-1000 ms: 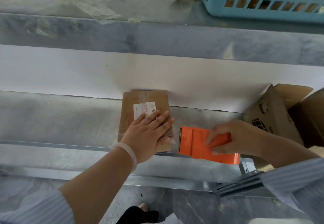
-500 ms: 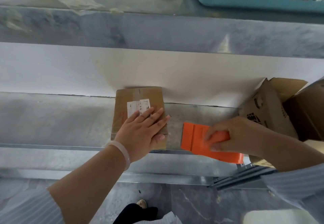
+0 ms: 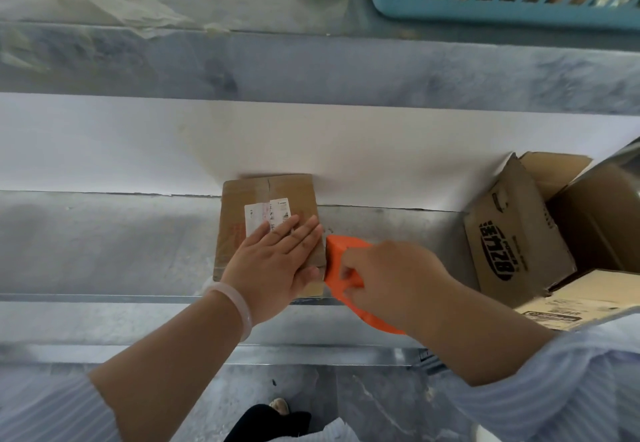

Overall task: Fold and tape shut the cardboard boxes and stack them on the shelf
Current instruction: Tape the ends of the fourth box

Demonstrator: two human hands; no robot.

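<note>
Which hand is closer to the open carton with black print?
Right. The right hand, gripping the orange dispenser, is left of the carton; the left hand rests farther off, on the small box.

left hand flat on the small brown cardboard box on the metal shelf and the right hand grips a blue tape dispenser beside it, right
Almost: the head view shows the plastic tape dispenser is orange, not blue. The left hand lies flat on the small brown cardboard box on the metal shelf; the right hand grips the dispenser beside it.
</note>
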